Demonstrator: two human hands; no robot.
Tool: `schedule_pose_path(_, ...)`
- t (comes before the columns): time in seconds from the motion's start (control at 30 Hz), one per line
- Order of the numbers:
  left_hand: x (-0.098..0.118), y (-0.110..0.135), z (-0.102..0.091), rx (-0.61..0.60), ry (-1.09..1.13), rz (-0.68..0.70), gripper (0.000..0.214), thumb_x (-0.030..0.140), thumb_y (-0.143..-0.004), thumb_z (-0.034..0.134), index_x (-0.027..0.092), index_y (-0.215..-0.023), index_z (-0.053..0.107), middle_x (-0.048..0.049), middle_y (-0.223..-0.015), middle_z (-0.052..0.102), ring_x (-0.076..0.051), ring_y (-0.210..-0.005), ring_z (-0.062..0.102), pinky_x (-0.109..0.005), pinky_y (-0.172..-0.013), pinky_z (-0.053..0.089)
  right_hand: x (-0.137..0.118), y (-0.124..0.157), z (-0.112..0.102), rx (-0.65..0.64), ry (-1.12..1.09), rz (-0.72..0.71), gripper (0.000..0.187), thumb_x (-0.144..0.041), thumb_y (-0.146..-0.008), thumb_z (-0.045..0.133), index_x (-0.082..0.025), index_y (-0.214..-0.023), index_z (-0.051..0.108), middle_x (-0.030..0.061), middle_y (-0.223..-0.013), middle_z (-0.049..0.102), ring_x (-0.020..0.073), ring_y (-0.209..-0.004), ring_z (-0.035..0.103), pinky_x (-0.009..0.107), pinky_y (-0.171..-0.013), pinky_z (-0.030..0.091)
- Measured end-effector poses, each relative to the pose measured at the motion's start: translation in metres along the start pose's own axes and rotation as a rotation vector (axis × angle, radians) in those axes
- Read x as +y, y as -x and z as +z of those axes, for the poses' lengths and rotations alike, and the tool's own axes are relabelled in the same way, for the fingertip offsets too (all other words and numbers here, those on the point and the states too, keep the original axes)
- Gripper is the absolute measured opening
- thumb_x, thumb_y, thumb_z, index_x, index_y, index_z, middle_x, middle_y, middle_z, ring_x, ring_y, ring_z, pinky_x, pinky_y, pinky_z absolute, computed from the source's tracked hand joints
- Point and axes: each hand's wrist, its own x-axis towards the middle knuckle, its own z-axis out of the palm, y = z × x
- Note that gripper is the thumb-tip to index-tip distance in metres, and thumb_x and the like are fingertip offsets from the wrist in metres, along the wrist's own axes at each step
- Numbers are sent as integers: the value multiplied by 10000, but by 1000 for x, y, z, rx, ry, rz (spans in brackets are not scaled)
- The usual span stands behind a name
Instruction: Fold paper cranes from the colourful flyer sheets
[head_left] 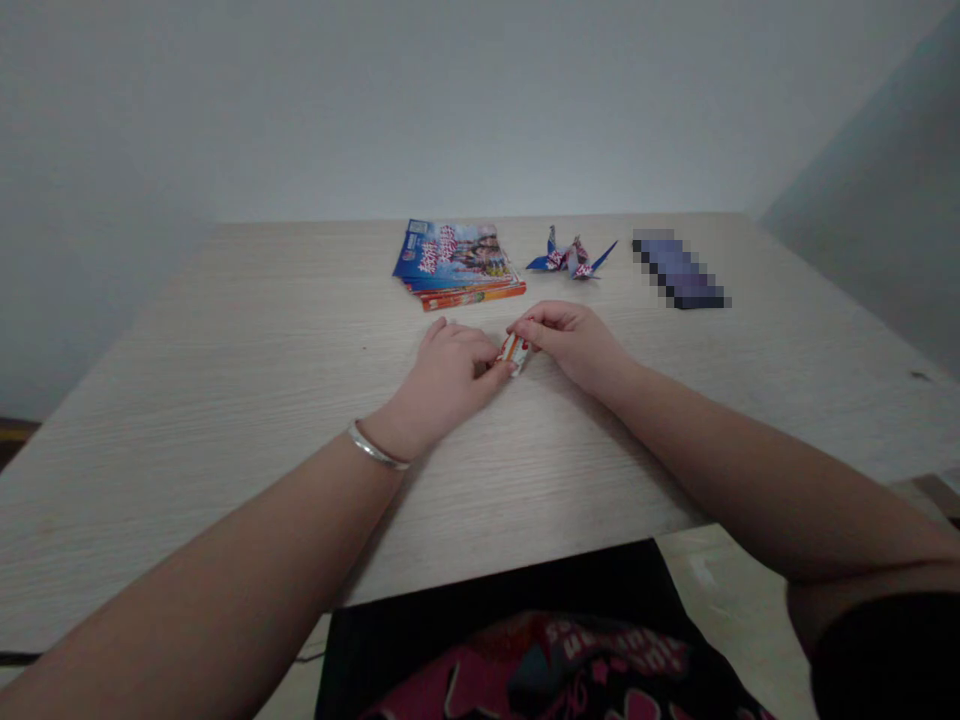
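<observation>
Through the head camera I have both bare hands at work over a pale wood-grain table [247, 400]. The small folded paper [515, 350], white with orange and red marks, sits between them, near the middle of the table. I see the right hand [576, 342] pinching its upper end between thumb and fingers, while the left hand [454, 370] grips its lower left edge, the thumb pressed on it; the fingertips cover much of the paper, so I cannot read any print there. Just beyond the hands lies a fanned stack of leaflets [450, 262], the top one blue with large white and red Chinese characters too small for me to make out, orange edges showing below. To its right, the folded paper cranes [579, 262], blue, white and red, stand so close together that I cannot separate their outlines cleanly. Farther right, a dark purple slab [681, 268] is blurred into blocks. At the bottom, my view cuts off black and pink clothing [480, 680], its pale lettering upside down and unreadable to me.
</observation>
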Motion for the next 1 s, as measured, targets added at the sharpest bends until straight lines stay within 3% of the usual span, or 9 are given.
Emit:
schedule_pose_path(0.2,2,-1,-2,10,226,-101,312,311,-918,581,174,-653,673,16,-605,583,-133,-620,493,-293,-662,350,5,-1,-2,16,-18,43,333,-523,-785,756,-206,-867,696,-39,-654,569,109,-577,466,272,-533,352)
schedule_pose_path(0.3,1,-1,-2,100,222,-190,281,268,-878,591,172,-618,633,19,-603,573,-125,-598,474,-282,-619,332,8,-1,2,77,-75,6,370,-443,-717,823,-235,-930,605,-52,-766,580,86,-565,481,250,-492,352)
schedule_pose_path(0.37,0,-1,-1,162,249,-248,252,281,-878,597,175,-654,640,15,-641,608,-131,-616,503,-276,-609,350,9,0,5,106,-76,-10,376,-368,-685,839,-249,-861,529,-64,-768,574,77,-549,489,244,-487,382)
schedule_pose_path(0.47,-4,-1,0,207,274,-248,224,323,-896,611,179,-738,680,-10,-751,688,-160,-721,587,-283,-677,438,10,2,8,43,-4,-6,271,-289,-729,790,-244,-772,526,-57,-685,580,101,-577,536,262,-540,460)
schedule_pose_path(0.63,-9,0,5,304,350,-132,133,300,-865,689,185,-922,727,-69,-1039,769,-220,-1000,682,-362,-931,528,8,3,11,26,9,58,148,-241,-773,749,-228,-811,606,-17,-734,676,131,-648,629,289,-608,511)
schedule_pose_path(0.77,-4,2,3,231,395,-150,120,288,-867,721,192,-938,730,-63,-1065,797,-222,-995,721,-378,-967,553,8,3,12,18,-11,49,152,-281,-789,748,-224,-787,607,-12,-748,695,120,-642,628,277,-608,503)
schedule_pose_path(1.0,-1,3,-1,227,364,-145,136,274,-910,693,199,-988,775,-55,-1094,810,-220,-1038,738,-370,-1002,558,7,4,8,-13,-48,55,227,-422,-801,742,-227,-804,625,-10,-711,674,134,-666,618,274,-592,514)
